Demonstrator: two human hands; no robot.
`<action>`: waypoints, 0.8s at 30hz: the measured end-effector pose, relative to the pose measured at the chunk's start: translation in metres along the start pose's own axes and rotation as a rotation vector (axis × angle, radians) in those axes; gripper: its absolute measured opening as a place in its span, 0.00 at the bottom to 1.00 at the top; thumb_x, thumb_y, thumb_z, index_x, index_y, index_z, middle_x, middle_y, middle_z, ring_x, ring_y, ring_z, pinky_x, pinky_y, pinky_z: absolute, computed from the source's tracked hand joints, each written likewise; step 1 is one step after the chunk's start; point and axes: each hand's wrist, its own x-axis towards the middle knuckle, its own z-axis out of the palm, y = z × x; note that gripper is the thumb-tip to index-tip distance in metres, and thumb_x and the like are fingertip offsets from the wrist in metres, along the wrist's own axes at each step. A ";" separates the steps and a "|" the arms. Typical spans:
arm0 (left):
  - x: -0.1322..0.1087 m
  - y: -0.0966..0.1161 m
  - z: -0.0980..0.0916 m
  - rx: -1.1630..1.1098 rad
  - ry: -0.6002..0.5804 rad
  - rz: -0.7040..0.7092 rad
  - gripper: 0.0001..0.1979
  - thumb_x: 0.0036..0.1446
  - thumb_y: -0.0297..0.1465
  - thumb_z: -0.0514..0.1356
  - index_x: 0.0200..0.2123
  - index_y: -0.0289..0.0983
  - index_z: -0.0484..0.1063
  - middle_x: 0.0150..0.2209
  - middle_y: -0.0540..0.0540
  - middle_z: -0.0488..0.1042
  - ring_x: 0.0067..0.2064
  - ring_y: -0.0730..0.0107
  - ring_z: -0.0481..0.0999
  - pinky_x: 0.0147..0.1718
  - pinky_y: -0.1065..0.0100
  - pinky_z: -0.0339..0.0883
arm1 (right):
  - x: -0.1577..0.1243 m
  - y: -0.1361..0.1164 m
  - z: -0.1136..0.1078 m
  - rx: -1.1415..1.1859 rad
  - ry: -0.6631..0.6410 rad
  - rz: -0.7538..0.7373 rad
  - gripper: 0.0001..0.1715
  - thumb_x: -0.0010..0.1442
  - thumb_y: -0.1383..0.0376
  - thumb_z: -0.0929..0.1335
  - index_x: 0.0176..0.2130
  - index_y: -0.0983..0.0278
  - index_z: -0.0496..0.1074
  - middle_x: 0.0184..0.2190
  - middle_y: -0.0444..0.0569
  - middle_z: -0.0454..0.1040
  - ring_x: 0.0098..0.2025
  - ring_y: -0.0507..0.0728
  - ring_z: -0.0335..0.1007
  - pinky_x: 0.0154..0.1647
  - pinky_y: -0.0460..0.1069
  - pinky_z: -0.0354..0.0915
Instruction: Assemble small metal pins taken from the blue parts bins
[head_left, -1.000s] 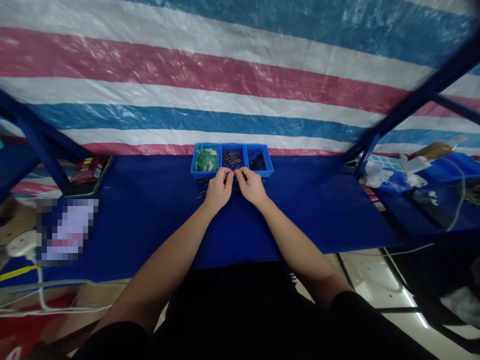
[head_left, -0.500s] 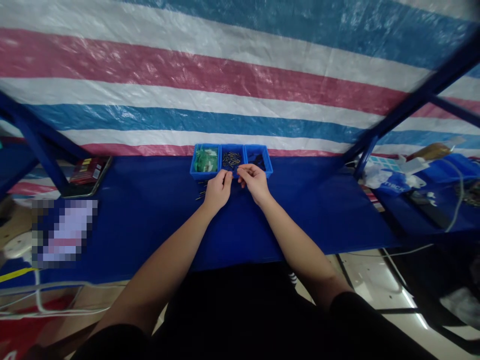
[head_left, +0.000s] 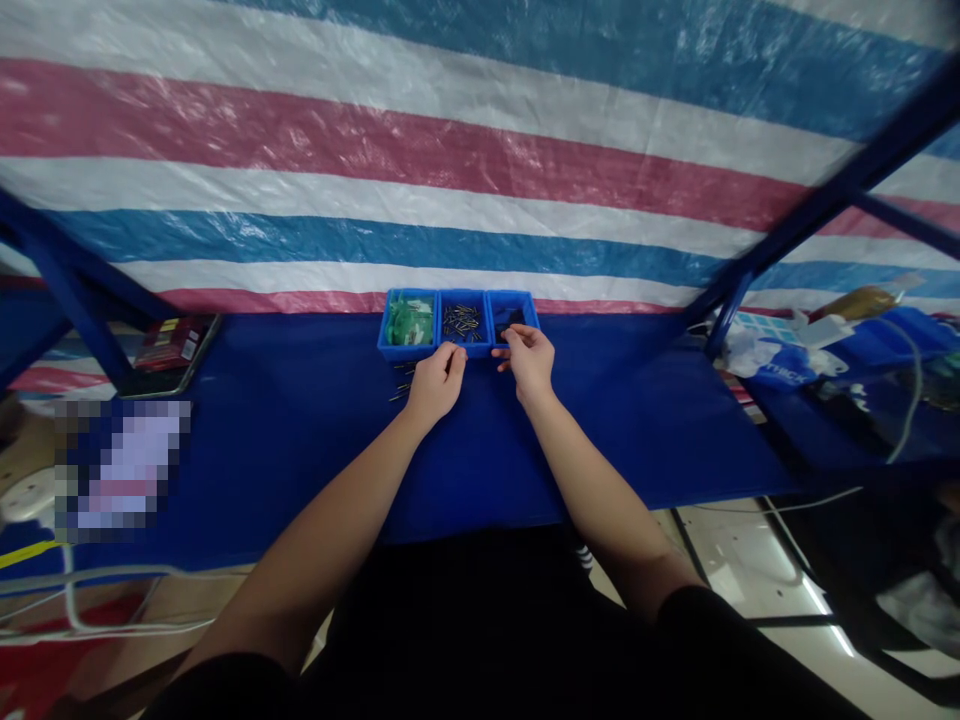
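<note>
Three small blue bins stand side by side at the back of the blue table (head_left: 285,430). The left bin (head_left: 409,324) holds green pieces, the middle bin (head_left: 463,322) holds small dark metal pins, the right bin (head_left: 514,314) holds dark parts. My left hand (head_left: 437,381) rests just in front of the middle bin, fingers curled in a pinch; what it holds is too small to name. My right hand (head_left: 529,360) is at the front edge of the right bin, fingers bent over its rim. A few loose pins (head_left: 403,380) lie on the cloth left of my left hand.
A striped tarpaulin (head_left: 450,170) hangs behind the table. Blue frame bars (head_left: 810,210) slant at both sides. A red-and-black flat box (head_left: 169,345) lies far left. White and blue packs with cables (head_left: 787,355) clutter the right side.
My right hand has moved away from my left hand, to the right and back, up to the right bin. My left hand has stayed almost in place.
</note>
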 end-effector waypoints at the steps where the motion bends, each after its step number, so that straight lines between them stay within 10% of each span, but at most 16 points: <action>1: 0.000 0.000 0.000 0.001 -0.002 0.001 0.16 0.70 0.39 0.50 0.37 0.37 0.72 0.26 0.49 0.74 0.29 0.72 0.74 0.32 0.71 0.63 | 0.000 0.000 -0.001 -0.012 0.011 -0.006 0.13 0.60 0.66 0.69 0.45 0.68 0.67 0.39 0.50 0.76 0.22 0.49 0.74 0.13 0.41 0.63; 12: 0.000 0.001 0.001 0.017 0.002 0.016 0.16 0.69 0.39 0.50 0.36 0.37 0.72 0.26 0.49 0.73 0.27 0.73 0.73 0.30 0.72 0.61 | -0.003 0.006 -0.004 -0.306 -0.058 -0.213 0.17 0.62 0.59 0.67 0.48 0.65 0.68 0.41 0.49 0.77 0.24 0.48 0.74 0.19 0.41 0.64; 19: -0.001 -0.002 0.000 0.033 0.126 0.021 0.15 0.69 0.38 0.51 0.35 0.37 0.71 0.28 0.48 0.74 0.30 0.71 0.73 0.33 0.70 0.63 | -0.020 0.028 0.007 -0.777 -0.561 -0.673 0.11 0.63 0.67 0.64 0.43 0.67 0.74 0.40 0.51 0.77 0.40 0.55 0.72 0.47 0.50 0.69; 24: -0.001 -0.003 0.000 0.015 0.217 0.026 0.14 0.68 0.38 0.52 0.35 0.36 0.71 0.30 0.47 0.75 0.32 0.71 0.75 0.36 0.70 0.65 | -0.029 0.034 0.010 -1.058 -0.744 -0.742 0.26 0.59 0.66 0.68 0.57 0.68 0.71 0.55 0.57 0.71 0.52 0.62 0.64 0.55 0.57 0.61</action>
